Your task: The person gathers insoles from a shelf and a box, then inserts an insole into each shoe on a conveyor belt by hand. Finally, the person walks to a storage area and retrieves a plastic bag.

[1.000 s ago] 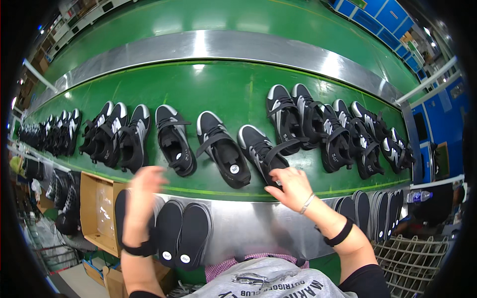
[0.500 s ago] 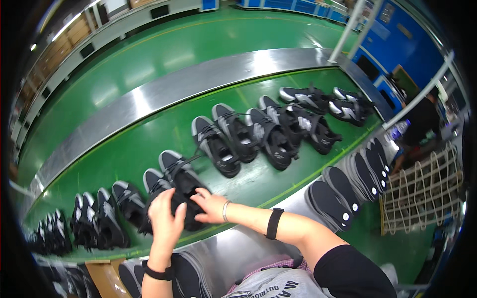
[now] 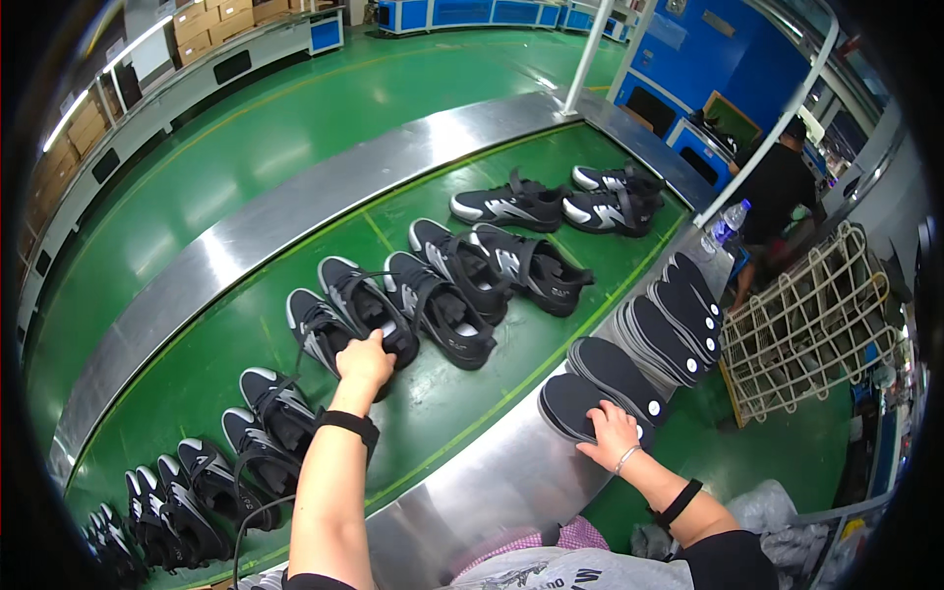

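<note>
Black sneakers with grey toes lie in a row on the green conveyor belt [image 3: 438, 388]. My left hand [image 3: 366, 362] is closed at the heel of one black sneaker [image 3: 362, 300]; its fingertips are partly hidden against the collar. Beside it lies another sneaker [image 3: 317, 324], partly covered by that hand. At the near metal ledge, my right hand [image 3: 612, 435] rests on the heel end of a stack of black insoles [image 3: 570, 401], fingers apart. Another insole stack [image 3: 615, 372] lies right behind, with a white round sticker on its heel.
More insole stacks [image 3: 657, 339] run along the metal ledge [image 3: 442, 506] toward a clear bottle with a purple cap [image 3: 728, 224]. A rope-net rack [image 3: 811, 324] stands at the right. Another person [image 3: 779, 187] in dark clothes is at the far right, near blue machinery [image 3: 713, 54].
The view has shifted rightward along the belt. Both hands have left the sneaker they were over; my left is now at another sneaker's heel, my right on the insoles.
</note>
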{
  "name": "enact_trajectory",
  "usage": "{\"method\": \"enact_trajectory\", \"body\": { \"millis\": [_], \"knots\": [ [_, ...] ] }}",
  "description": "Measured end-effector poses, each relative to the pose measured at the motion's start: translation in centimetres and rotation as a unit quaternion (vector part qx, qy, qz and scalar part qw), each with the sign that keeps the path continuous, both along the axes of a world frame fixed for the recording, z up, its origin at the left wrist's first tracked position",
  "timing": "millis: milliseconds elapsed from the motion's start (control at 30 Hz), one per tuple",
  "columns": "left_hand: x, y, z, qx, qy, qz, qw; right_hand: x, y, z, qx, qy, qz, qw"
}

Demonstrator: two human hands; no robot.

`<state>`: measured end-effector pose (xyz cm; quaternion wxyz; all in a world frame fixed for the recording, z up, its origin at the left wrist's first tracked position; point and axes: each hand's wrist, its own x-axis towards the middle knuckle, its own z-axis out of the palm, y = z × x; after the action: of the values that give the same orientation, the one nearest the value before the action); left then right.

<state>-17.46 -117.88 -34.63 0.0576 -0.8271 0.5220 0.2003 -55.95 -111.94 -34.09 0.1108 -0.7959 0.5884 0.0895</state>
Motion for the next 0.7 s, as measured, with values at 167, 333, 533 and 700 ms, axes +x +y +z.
{"method": "enact_trajectory", "body": {
  "millis": [167,333,533,700],
  "knots": [
    [-0.4,2.3,-1.1,-0.119,0.12,-0.057,0.984,-3.1,-0.7,-1.5,-0.056,-0.037,0.004,0.998],
    [-4.4,7.0,-0.3,-0.033,0.138,-0.032,0.989,-2.6,-2.2,-1.5,-0.044,-0.001,0.043,0.998],
    [-7.0,11.3,1.2,-0.255,0.229,0.132,0.93,-3.6,-2.0,-1.1,-0.061,0.031,0.047,0.997],
    [-4.2,13.1,-0.6,-0.309,0.062,0.101,0.944,-2.7,-1.7,0.3,-0.081,-0.043,0.053,0.994]
  ]
}}
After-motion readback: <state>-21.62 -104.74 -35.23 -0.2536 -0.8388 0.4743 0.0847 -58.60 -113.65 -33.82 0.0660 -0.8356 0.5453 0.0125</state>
